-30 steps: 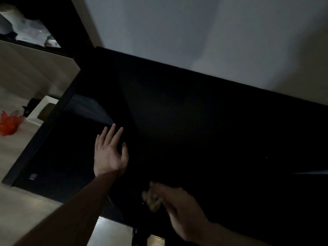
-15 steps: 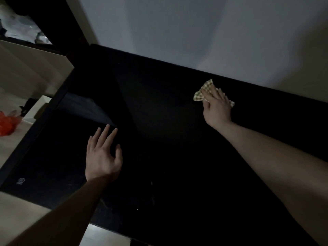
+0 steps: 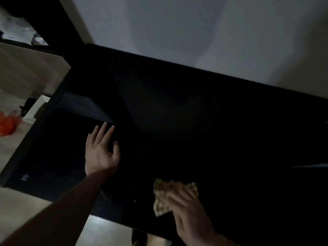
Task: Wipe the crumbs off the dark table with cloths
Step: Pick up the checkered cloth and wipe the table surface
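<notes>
The dark table [image 3: 195,112] fills most of the view in dim light. My left hand [image 3: 101,151] lies flat on its left part, fingers spread, holding nothing. My right hand [image 3: 190,215] is blurred near the table's front edge and presses a checked beige cloth [image 3: 161,199] onto the surface; the cloth sticks out to the left and beyond my fingers. A few pale crumbs [image 3: 134,200] dot the tabletop between my hands. Only one cloth is visible.
A pale wall [image 3: 195,32] runs behind the table's far edge. Left of the table is light floor with an orange bag [image 3: 7,125] and a white box [image 3: 38,107]. A dark shelf [image 3: 21,34] with pale items sits at top left.
My right hand has swept the cloth from the table's far edge back to the near edge. My left hand has stayed flat in the same spot.
</notes>
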A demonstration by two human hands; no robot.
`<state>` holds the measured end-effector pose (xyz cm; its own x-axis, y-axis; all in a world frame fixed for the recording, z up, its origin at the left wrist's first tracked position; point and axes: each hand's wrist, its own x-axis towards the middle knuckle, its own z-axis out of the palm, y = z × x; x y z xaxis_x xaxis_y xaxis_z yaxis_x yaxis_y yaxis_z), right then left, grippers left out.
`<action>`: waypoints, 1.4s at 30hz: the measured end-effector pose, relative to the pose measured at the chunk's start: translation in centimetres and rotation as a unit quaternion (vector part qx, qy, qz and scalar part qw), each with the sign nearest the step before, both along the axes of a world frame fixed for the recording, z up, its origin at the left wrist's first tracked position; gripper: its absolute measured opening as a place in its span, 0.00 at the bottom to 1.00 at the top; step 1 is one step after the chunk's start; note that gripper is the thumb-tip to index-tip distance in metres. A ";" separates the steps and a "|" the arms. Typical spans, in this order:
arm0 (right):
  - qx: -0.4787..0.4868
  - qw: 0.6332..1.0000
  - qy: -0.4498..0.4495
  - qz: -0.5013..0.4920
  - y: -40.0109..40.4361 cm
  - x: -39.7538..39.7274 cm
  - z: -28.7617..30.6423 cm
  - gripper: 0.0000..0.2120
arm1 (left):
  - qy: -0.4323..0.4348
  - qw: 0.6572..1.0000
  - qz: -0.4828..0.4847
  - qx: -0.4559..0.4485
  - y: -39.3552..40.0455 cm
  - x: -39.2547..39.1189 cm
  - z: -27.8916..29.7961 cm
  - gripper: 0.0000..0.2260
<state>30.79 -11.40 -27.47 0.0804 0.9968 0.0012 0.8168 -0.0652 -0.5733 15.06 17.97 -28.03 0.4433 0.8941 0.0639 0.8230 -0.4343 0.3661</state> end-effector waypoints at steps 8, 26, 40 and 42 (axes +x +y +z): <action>0.067 0.982 0.138 -0.113 0.9 3.6 0.2 0.25 | -0.002 1.000 0.002 0.002 0.0 0.1 0.0 0.26; -0.011 0.960 -0.091 -0.265 11.2 20.0 -1.5 0.25 | 0.013 1.000 0.008 0.003 0.0 0.1 -0.2 0.26; -0.023 0.997 0.052 -0.054 -8.9 -0.6 -0.7 0.24 | 0.067 0.997 0.007 0.022 -0.9 0.7 0.3 0.26; -0.007 0.992 0.093 -0.086 -9.4 0.5 0.4 0.21 | 0.074 0.997 0.009 0.023 -1.5 1.8 1.1 0.25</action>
